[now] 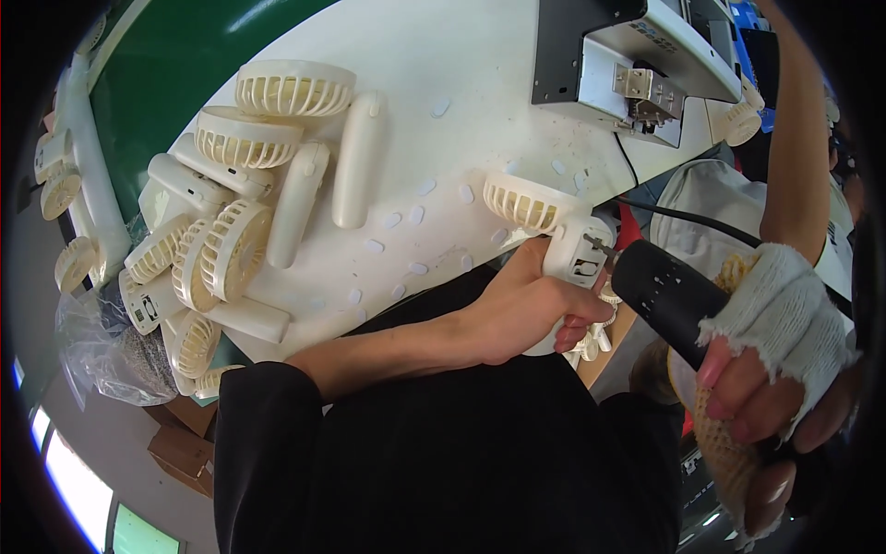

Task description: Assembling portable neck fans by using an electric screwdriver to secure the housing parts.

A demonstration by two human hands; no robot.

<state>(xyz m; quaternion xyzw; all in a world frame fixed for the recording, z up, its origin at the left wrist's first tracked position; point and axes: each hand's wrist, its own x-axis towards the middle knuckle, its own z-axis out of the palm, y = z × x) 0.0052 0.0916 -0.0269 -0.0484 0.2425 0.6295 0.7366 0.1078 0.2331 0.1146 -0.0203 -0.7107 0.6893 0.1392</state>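
A cream handheld fan (578, 249) is gripped by my left hand (521, 300), its caged head (528, 200) pointing away to the upper left. An opening in the fan's handle shows dark parts inside. My right hand (752, 369), in a frayed white glove with bare fingertips, is wrapped round a black electric screwdriver (669, 295). The bit of the screwdriver reaches the fan's handle beside that opening; whether it sits in a screw I cannot tell.
Several similar fans (231, 249) lie piled on the white table (406, 120) at left. Small pale oval pieces (417, 214) are scattered there. A metal-fronted machine (637, 74) stands far right, near a black cable (692, 214). A bare forearm (796, 138) comes down at upper right.
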